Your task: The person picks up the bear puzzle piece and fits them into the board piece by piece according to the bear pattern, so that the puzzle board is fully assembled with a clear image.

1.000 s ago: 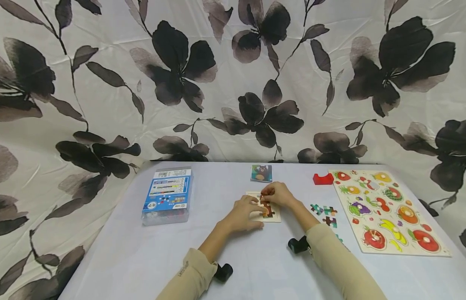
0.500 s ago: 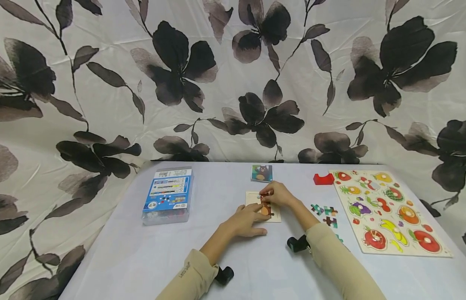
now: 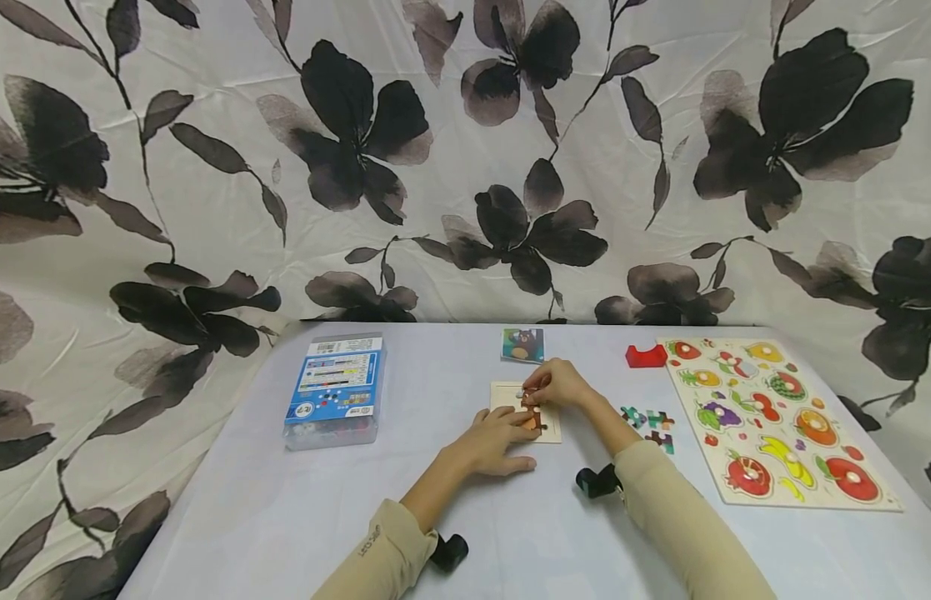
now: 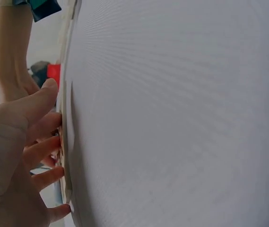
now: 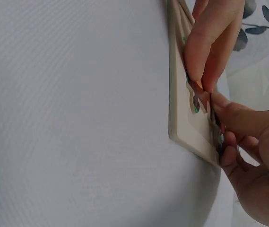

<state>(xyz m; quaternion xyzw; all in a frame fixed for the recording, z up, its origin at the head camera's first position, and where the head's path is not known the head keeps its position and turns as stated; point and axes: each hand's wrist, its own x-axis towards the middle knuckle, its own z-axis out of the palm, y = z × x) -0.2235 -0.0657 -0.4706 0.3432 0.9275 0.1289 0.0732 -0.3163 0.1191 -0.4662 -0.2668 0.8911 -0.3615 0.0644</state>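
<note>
A small pale wooden jigsaw tray lies mid-table, partly filled with interlocking brown bear pieces. My left hand stretches its fingers over the tray's near left part, fingertips on the pieces, thumb held apart. At the tray's far side my right hand pinches a brown jigsaw piece between thumb and fingers, low over the recess. In the right wrist view, the right thumb comes right up to the left fingertips, and fingers hide much of the piece.
Beyond the tray lies a bear picture card. Several loose jigsaw pieces sit to the right, near a red block and a large fruit puzzle board. A clear plastic box with a blue label stands left.
My left hand has come down and nearer, its fingers now laid across the pieces. The right hand keeps its pinch and has shifted slightly; its sleeve now covers a loose piece.
</note>
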